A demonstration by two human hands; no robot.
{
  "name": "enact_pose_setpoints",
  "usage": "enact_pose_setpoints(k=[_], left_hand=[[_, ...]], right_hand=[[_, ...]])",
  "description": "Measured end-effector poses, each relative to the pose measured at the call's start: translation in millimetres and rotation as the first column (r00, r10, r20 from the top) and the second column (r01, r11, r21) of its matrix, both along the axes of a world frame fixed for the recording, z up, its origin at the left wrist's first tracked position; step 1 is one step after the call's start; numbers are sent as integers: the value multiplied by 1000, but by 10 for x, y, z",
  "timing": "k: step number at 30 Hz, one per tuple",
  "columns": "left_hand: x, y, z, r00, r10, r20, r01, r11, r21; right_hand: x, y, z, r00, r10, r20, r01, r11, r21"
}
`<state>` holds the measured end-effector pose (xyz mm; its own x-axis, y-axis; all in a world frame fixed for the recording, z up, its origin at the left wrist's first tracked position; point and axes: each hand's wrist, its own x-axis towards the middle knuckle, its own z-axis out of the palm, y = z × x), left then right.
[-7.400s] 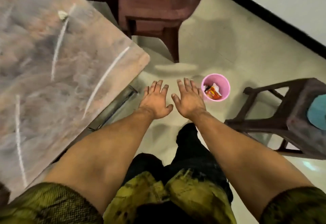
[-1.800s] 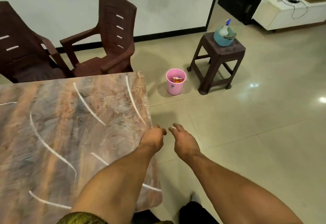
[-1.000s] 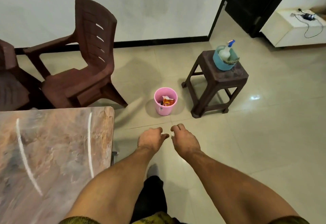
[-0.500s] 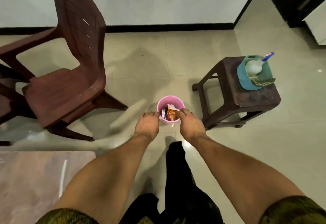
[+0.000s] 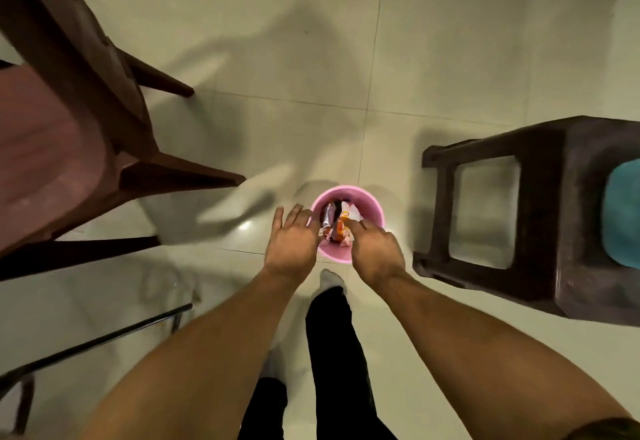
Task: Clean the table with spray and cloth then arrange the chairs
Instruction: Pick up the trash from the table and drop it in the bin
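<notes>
Both my hands hover over a small pink bin that stands on the tiled floor. My left hand is over the bin's left rim with its fingers spread and holds nothing. My right hand is over the near right rim, its fingers pointing down at the snack wrappers inside; nothing shows in its grip. A dark red plastic chair stands at the left. At the right edge a teal basin sits on a dark brown stool. No spray bottle or cloth is in view.
A thin metal bar of the table frame crosses the lower left. My legs in dark trousers and a socked foot are just behind the bin. Open tiled floor stretches beyond the bin between chair and stool.
I have stepped away from the table to the bin and bent over it. The bin, chair and stool are much nearer, and my left fingers have spread above the rim.
</notes>
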<state>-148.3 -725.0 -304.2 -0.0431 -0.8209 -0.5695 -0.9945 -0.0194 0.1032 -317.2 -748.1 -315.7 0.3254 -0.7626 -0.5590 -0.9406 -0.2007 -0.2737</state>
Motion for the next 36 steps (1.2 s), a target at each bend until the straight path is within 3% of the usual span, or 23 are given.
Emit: enact_pose_setpoints(k=[10, 13, 15, 19, 22, 27, 36], left_hand=[[81, -119, -1083, 990, 134, -44, -130, 989, 76], [42, -57, -1269, 981, 185, -57, -176, 975, 137], [-4, -12, -1341, 966, 249, -68, -234, 957, 173], [-94, 9, -1396, 898, 412, -152, -378, 902, 210], [-86, -25, -1386, 870, 451, -199, -406, 884, 231], [59, 58, -1330, 920, 365, -145, -335, 922, 196], [261, 562, -729, 922, 367, -119, -339, 918, 205]], right_hand=[[370, -195, -1436, 1000, 12, 19, -14, 997, 71], [339, -136, -1589, 990, -40, 136, 20, 989, 144], [306, -92, -1612, 971, 2, 240, -56, 974, 219], [229, -59, -1605, 953, 82, 293, -142, 972, 189], [200, -76, -1592, 975, 92, 204, -126, 979, 160], [214, -81, -1587, 998, 29, 60, -41, 977, 207], [336, 159, -968, 987, 155, -39, -147, 976, 159]])
